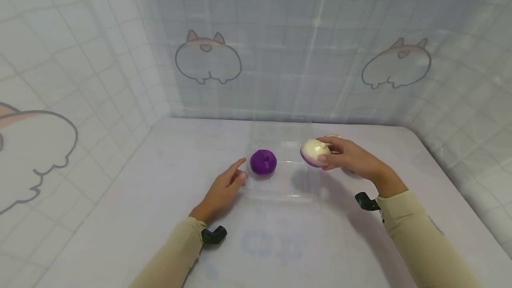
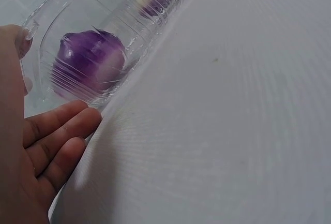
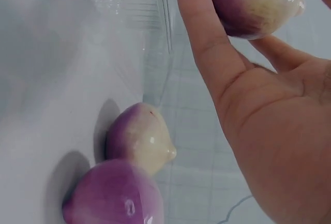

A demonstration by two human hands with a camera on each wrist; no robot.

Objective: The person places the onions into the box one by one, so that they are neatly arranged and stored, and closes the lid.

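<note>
A clear plastic container (image 1: 294,183) with its lid folded back lies in the middle of the table. Inside it, at the left, sits a glossy purple onion (image 1: 263,162), also seen through the ribbed wall in the left wrist view. My left hand (image 1: 224,190) is at the container's left side, fingers extended, with the fingertips at its edge. Over the container's right side, my right hand (image 1: 350,159) holds a white-and-purple onion (image 1: 313,152) between thumb and fingers. Its pale pointed end shows in the right wrist view.
Below the right hand, a white-and-purple onion (image 3: 139,138) and a purple onion (image 3: 116,195) lie on the table, mostly hidden by that hand in the head view. A checked curtain (image 1: 280,57) with cartoon prints encloses the back and sides of the white table (image 1: 160,217).
</note>
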